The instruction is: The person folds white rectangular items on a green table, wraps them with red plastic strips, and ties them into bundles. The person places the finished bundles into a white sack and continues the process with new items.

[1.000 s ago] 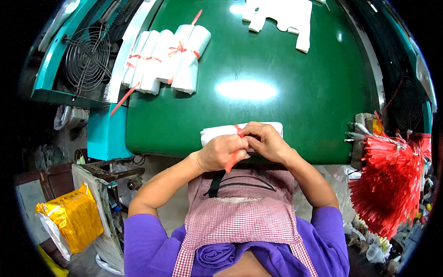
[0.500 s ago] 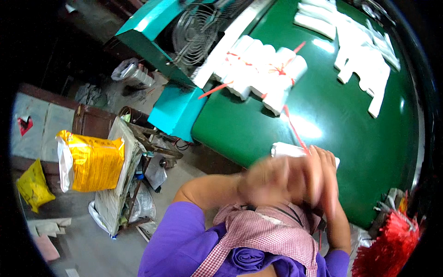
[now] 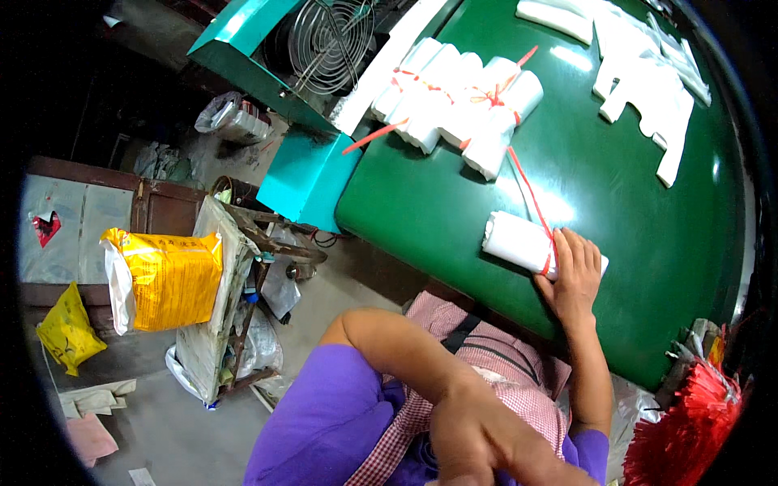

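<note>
Right hand (image 3: 575,279) clasps the white roll (image 3: 519,240) near the table's (image 3: 405,223) front edge.
Even pressure should hold the red strip (image 3: 529,191) snug; whether the cut-off left hand's (image 3: 478,429) grip is closed, I cannot tell. Tied rolls (image 3: 489,147) lie beyond, where the strip's loose end might snag; white bags (image 3: 636,61) lie farther off.

A single wide fisheye view looks down from the person's head, the left of two cameras worn side by side. It sits tilted, so the green surface (image 3: 632,219) slants across the upper right and the floor (image 3: 186,437) lies lower left; the apron (image 3: 527,398) is close below.
</note>
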{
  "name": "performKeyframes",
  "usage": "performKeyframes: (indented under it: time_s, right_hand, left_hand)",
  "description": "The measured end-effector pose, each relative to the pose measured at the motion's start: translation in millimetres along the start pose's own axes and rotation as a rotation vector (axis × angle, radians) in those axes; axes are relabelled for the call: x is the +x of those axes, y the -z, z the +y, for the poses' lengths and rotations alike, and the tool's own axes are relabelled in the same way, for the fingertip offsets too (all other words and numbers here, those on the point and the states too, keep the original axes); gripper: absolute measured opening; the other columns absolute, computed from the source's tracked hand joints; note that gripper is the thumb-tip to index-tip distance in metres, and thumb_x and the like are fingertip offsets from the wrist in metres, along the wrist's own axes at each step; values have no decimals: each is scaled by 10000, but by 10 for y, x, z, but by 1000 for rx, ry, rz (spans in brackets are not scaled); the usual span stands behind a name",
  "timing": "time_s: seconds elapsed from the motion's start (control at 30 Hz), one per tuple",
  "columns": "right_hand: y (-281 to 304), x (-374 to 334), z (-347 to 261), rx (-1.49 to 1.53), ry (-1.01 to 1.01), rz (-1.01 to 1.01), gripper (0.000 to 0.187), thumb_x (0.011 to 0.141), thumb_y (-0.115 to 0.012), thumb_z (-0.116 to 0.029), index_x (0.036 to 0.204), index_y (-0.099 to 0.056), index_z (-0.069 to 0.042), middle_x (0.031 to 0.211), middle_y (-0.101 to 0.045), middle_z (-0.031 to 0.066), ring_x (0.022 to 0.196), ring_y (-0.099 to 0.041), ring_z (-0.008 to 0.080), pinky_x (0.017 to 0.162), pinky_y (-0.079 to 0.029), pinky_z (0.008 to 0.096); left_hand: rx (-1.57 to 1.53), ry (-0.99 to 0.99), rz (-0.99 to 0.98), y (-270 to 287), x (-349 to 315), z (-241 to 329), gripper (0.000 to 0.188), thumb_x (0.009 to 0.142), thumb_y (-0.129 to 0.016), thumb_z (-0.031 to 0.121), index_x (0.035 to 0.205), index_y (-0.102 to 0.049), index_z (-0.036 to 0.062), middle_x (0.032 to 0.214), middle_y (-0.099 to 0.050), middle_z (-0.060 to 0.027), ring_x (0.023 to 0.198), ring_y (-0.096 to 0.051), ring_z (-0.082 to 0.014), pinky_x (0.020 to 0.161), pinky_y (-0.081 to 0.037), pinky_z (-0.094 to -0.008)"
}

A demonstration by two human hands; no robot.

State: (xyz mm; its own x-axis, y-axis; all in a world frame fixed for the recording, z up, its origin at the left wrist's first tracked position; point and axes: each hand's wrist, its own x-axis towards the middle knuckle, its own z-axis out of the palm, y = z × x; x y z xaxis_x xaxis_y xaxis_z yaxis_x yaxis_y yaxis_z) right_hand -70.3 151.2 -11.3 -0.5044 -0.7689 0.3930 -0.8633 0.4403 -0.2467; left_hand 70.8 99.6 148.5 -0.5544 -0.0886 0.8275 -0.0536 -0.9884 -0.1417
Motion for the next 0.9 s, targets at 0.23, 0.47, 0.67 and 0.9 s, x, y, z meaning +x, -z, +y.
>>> performKeyframes:
  time_s: [0.23, 0.47, 0.67, 0.9]
  right_hand:
    - [-1, 7, -3, 0, -20, -17, 744, 582, -790, -242, 1245, -509, -53, 1225, -537, 146, 1123, -506, 320, 998, -360, 459]
    - [-15, 16, -1, -2, -14, -8, 716, 600, -772, -239, 1240, -513, -50, 1224, -539, 137, 1129, -504, 309, 1000, -359, 455]
    - [-24, 9, -5, -28, -14, -14, 708, 611, -763, -232, 1245, -510, -45, 1226, -539, 140, 1136, -502, 313, 1009, -350, 457]
    - [-3, 14, -5, -9, -3, -16, 728, 595, -770, -223, 1249, -506, -43, 1222, -544, 141, 1126, -508, 314, 997, -355, 453]
  left_hand:
    - [-72, -203, -4, 21, 39, -264, 802, 883, -615, 415, 1407, -265, -80, 1438, -182, -381, 1335, -256, -460, 1067, -220, -566]
    - [64, 58, -109, 152, 121, 59, 783, 828, -646, 527, 1159, -414, -143, 1223, -417, -300, 1085, -465, -317, 912, -365, -456]
    - [-10, 149, -115, 200, 90, 53, 783, 793, -654, 590, 1060, -428, -111, 1022, -438, -177, 918, -449, -253, 799, -371, -398]
    - [169, 58, -13, 107, -62, 21, 799, 803, -639, 585, 1113, -423, -119, 1066, -448, -201, 973, -447, -285, 847, -363, -414]
